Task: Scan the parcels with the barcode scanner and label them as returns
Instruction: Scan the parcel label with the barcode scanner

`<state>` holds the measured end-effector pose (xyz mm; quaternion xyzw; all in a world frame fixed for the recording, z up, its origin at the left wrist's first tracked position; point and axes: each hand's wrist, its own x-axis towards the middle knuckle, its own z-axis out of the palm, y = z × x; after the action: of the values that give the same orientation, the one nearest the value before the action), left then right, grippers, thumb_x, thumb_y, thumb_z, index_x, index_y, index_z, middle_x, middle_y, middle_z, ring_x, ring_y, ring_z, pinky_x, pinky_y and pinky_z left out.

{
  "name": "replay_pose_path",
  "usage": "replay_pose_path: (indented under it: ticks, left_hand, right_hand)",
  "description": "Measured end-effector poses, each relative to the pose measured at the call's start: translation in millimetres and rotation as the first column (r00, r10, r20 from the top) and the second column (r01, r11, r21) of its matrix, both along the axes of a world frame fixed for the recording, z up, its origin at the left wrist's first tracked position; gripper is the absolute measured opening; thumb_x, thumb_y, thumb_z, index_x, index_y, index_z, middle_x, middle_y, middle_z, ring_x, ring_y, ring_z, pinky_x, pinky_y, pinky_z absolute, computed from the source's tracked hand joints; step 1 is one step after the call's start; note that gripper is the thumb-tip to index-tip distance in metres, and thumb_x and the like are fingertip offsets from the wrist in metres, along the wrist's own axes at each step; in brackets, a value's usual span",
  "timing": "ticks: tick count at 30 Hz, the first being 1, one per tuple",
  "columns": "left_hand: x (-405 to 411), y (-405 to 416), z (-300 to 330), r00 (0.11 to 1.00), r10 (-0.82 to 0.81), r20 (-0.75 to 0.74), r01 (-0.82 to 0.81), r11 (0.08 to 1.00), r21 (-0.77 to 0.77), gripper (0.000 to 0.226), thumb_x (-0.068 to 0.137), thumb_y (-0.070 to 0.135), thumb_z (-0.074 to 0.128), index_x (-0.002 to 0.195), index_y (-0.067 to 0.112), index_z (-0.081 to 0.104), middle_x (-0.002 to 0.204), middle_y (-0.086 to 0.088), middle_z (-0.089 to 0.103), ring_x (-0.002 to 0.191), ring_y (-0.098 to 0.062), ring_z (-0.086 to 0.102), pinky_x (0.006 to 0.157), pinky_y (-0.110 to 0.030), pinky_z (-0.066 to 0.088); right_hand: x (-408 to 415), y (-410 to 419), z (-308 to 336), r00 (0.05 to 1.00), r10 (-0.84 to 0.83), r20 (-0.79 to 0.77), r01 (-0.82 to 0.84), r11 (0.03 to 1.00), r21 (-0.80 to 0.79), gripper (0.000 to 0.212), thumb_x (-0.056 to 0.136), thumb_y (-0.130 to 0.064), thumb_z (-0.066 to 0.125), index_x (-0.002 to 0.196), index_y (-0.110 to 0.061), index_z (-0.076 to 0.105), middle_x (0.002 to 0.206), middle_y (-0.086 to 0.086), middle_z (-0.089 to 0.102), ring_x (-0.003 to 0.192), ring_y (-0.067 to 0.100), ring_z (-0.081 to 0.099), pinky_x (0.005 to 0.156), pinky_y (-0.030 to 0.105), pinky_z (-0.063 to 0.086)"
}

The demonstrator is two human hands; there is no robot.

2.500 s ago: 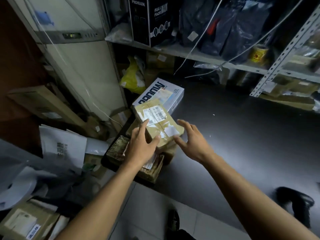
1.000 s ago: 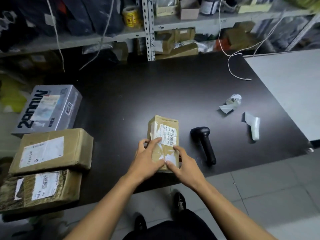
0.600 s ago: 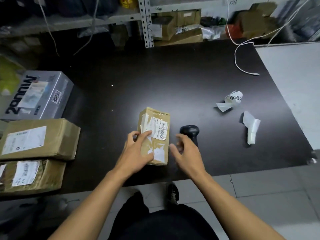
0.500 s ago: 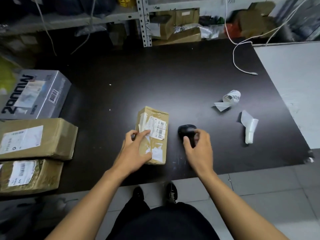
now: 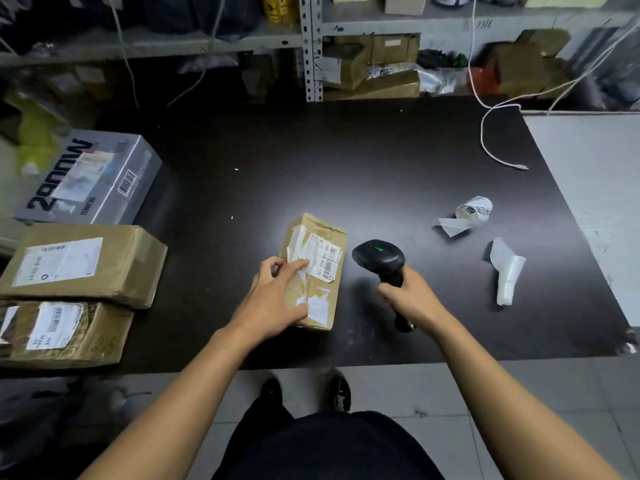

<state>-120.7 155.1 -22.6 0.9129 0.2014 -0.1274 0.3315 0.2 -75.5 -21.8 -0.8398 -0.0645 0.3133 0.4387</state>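
Observation:
A small brown cardboard parcel (image 5: 322, 251) with a white barcode label lies on the black table (image 5: 346, 168) near the front edge. My left hand (image 5: 273, 303) rests on the parcel's near left part, fingers spread over its top and thumb at its near side. My right hand (image 5: 412, 299) grips the handle of the black barcode scanner (image 5: 379, 256), lifted just right of the parcel, a green light showing on its head. A roll of labels (image 5: 472, 211) lies further right on the table.
Two brown parcels (image 5: 79, 261) (image 5: 62, 332) and a grey printed box (image 5: 93, 178) sit at the table's left edge. A curl of white backing paper (image 5: 507, 271) lies at the right. A white cable (image 5: 491, 147) trails over the far right corner. Shelves with boxes stand behind.
I carried the small parcel from the left stack to the table's front. My right hand let go of it, took the scanner by the handle and raised it. My left hand stayed on the parcel.

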Motion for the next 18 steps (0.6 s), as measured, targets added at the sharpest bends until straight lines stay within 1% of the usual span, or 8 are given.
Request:
replay_pose_path:
  ticks: [1,3,5,6,8,11,15,18]
  left_hand:
    - [0.5,0.8,-0.1,1.000,-0.001,-0.001,0.001,1.000,-0.003,0.077,0.078,0.035,0.069,0.142,0.052,0.029,0.141,0.014,0.015,0.131,-0.018,0.033,0.103,-0.038,0.044]
    - [0.6,2.0,-1.2,1.000,0.001,0.006,-0.001,1.000,-0.014,0.077,0.077,0.035,0.068,0.141,0.052,0.030,0.142,0.012,0.017,0.132,-0.018,0.033,0.105,-0.037,0.042]
    - [1.0,2.6,-2.3,1.000,0.005,0.015,-0.005,1.000,-0.021,0.077,0.075,0.035,0.068,0.141,0.052,0.030,0.141,0.012,0.017,0.132,-0.018,0.033,0.105,-0.037,0.042]
    - [1.3,2.7,-2.4,1.000,0.004,0.015,-0.004,1.000,-0.021,0.077,0.076,0.036,0.068,0.141,0.052,0.030,0.140,0.013,0.017,0.132,-0.018,0.033,0.105,-0.037,0.042]
    - [1.8,2.3,-2.1,1.000,-0.005,0.003,0.005,1.000,-0.017,0.076,0.077,0.036,0.068,0.141,0.051,0.030,0.140,0.014,0.016,0.131,-0.018,0.033,0.104,-0.037,0.043]
    - [2.3,1.6,-1.5,1.000,-0.013,-0.004,0.013,1.000,-0.006,0.076,0.078,0.035,0.068,0.142,0.049,0.029,0.140,0.014,0.016,0.130,-0.018,0.033,0.103,-0.038,0.045]
    - [3.4,1.3,-0.7,1.000,-0.011,-0.010,0.011,1.000,-0.006,0.077,0.079,0.034,0.068,0.142,0.049,0.029,0.140,0.015,0.016,0.130,-0.017,0.033,0.102,-0.039,0.045]
    - [4.3,1.4,-1.0,1.000,-0.012,-0.010,0.012,1.000,-0.010,0.076,0.079,0.034,0.069,0.142,0.050,0.029,0.139,0.016,0.015,0.129,-0.017,0.033,0.102,-0.039,0.046]
  right_hand:
    - [1.4,-1.6,7.5,0.997,0.067,0.032,-0.067,0.998,0.001,0.016,0.083,-0.013,0.065,0.078,-0.018,0.051,0.065,-0.002,0.057,0.057,0.011,0.050,0.060,0.028,0.041]
    - [6.4,-4.5,20.4,0.978,0.198,0.061,-0.195,0.980,-0.046,0.016,0.082,-0.017,0.070,0.080,-0.016,0.054,0.067,-0.004,0.057,0.059,0.011,0.051,0.061,0.028,0.041]
    - [11.9,-7.1,29.4,0.946,0.319,0.057,-0.310,0.941,-0.134,0.018,0.082,-0.019,0.071,0.082,-0.011,0.055,0.066,-0.004,0.054,0.056,0.010,0.048,0.056,0.026,0.039]
    - [14.2,-8.6,32.8,0.934,0.355,0.048,-0.342,0.924,-0.172,0.019,0.083,-0.018,0.070,0.079,-0.010,0.053,0.062,-0.005,0.051,0.052,0.008,0.044,0.053,0.024,0.036]
    - [18.5,-11.7,37.3,0.926,0.375,0.039,-0.361,0.911,-0.200,0.021,0.082,-0.016,0.067,0.074,-0.011,0.049,0.059,-0.006,0.048,0.049,0.009,0.039,0.050,0.024,0.032]
    - [23.1,-15.7,41.3,0.921,0.386,0.047,-0.368,0.905,-0.215,0.021,0.082,-0.015,0.066,0.075,-0.006,0.049,0.061,-0.002,0.048,0.050,0.012,0.038,0.051,0.026,0.030]
    - [26.1,-18.1,45.3,0.913,0.404,0.051,-0.384,0.896,-0.221,0.023,0.084,-0.015,0.064,0.070,-0.014,0.046,0.058,-0.004,0.045,0.043,0.008,0.034,0.044,0.022,0.029]
    - [28.2,-20.1,47.6,0.915,0.401,0.042,-0.382,0.897,-0.223,0.022,0.083,-0.012,0.062,0.070,-0.015,0.045,0.057,-0.003,0.044,0.040,0.008,0.032,0.040,0.020,0.028]
